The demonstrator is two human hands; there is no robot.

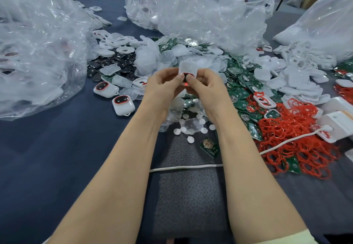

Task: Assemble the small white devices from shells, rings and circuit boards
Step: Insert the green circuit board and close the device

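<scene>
Both my hands hold one small white device (186, 70) above the middle of the table. My left hand (164, 85) grips its left side, thumb on the front. My right hand (205, 87) grips the right side, thumb pressed on the dark, red-rimmed button face, where a small red light glows. Two finished white devices (106, 89) (123, 105) lie on the blue cloth to the left. Green circuit boards (242, 91) are heaped right of my hands, red rings (290, 129) further right, and white shells (292, 75) behind them.
Large clear plastic bags stand at the left (38, 52), back centre (191, 10) and right (324, 24). Dark button pads (114, 62) lie at back left. A white cable (191, 167) crosses the grey mat (189, 196) under my forearms. White boxes (338, 123) sit at the right edge.
</scene>
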